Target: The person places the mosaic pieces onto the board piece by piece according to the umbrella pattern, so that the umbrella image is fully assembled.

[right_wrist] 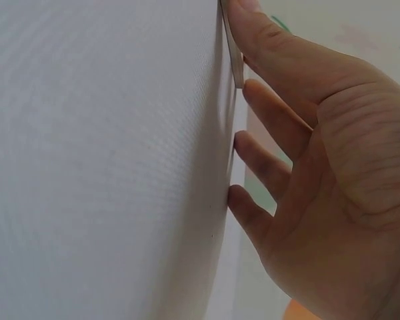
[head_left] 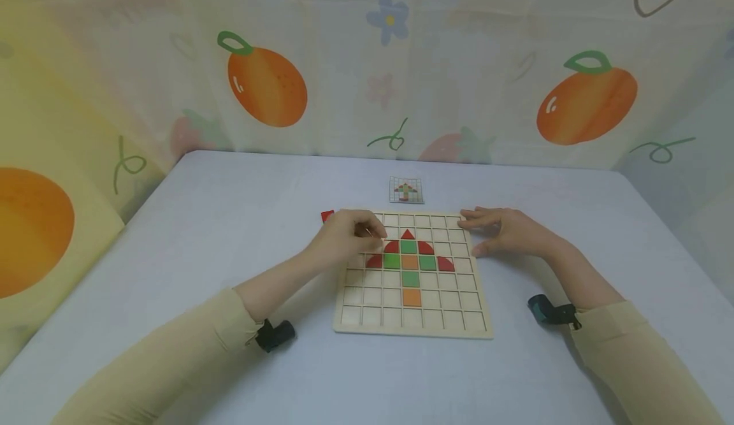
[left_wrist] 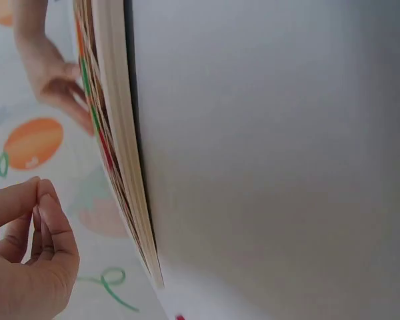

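Note:
A wooden grid board (head_left: pixel 373 316) lies on the white table. Set in its cells is an arrow-like pattern of tiles: a red triangle (head_left: pixel 407 234) on top, several red rounded tiles (head_left: pixel 425 248), green squares (head_left: pixel 410 279) and orange squares (head_left: pixel 411 297). Over the board's upper left part is my left hand (head_left: pixel 344 237), its thumb and index fingertips brought together beside a red rounded tile (head_left: pixel 392 247). The left wrist view shows nothing between those fingertips. My right hand (head_left: pixel 513 232) rests at the board's upper right edge, fingers spread, thumb near the side.
Behind the board lies a small card (head_left: pixel 406 190) printed with a similar tile pattern on a grid. A red piece (head_left: pixel 327 215) sits past the board's upper left corner, partly hidden by my left hand. A fruit-patterned cloth (head_left: pixel 344 93) hangs behind the table (head_left: pixel 258 183).

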Demonstrator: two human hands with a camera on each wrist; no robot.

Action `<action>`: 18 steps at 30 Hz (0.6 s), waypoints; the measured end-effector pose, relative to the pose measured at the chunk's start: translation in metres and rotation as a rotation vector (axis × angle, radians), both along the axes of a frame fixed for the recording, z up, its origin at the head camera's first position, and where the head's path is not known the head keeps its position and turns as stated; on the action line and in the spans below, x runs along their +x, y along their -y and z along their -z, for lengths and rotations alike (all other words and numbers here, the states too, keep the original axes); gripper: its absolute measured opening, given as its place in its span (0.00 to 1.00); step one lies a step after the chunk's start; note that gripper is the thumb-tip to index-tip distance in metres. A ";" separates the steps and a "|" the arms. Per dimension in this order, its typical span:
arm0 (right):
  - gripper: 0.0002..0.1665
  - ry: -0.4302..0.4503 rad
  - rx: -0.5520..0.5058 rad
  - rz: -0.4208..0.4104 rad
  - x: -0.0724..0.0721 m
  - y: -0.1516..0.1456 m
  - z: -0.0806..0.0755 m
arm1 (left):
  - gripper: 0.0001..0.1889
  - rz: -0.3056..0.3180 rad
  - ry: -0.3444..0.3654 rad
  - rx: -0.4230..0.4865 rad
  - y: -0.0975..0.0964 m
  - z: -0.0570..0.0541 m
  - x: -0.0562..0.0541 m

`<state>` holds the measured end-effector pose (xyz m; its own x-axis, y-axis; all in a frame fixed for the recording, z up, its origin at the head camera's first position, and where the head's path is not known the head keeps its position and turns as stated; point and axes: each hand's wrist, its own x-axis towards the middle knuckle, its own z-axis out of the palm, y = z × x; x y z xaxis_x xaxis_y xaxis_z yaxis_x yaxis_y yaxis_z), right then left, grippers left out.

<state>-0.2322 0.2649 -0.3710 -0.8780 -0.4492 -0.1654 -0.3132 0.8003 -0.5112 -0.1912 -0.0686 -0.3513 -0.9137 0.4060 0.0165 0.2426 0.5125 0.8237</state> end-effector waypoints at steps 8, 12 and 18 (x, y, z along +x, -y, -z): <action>0.44 -0.001 0.005 -0.003 0.000 0.001 0.000 | 0.06 -0.167 -0.024 0.020 0.031 -0.010 -0.025; 0.44 -0.002 0.007 -0.005 0.000 0.001 0.000 | 0.07 -0.224 -0.031 0.026 0.043 -0.012 -0.033; 0.43 0.005 0.005 0.002 0.000 0.000 0.000 | 0.10 -0.298 0.006 -0.054 0.054 -0.006 -0.046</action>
